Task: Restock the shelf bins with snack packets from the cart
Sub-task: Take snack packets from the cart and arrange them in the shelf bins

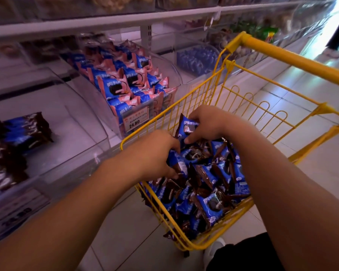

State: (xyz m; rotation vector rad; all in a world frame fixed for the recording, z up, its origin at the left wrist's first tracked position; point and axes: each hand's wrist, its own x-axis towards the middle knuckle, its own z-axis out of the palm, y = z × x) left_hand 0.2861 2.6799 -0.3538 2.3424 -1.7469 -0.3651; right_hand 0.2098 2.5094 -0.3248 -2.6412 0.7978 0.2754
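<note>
Hands (184, 141) gripping glossy packets (207, 184), wire cart (184, 106)

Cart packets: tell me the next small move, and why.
Probably lift both hands out and carry the packets left to the half-empty bin. The right hand already grips a blue-brown packet, the left hand grips others in the yellow cart, and that bin holds matching packets.

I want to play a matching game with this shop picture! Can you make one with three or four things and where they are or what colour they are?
Things:
1. cart
2. right hand
3. price label
4. left bin

Matches:
A. nearly empty, few packets
B. yellow wire
C. holds a blue packet
D. reads 24.80

Pairs: 1-B, 2-C, 3-D, 4-A
</note>
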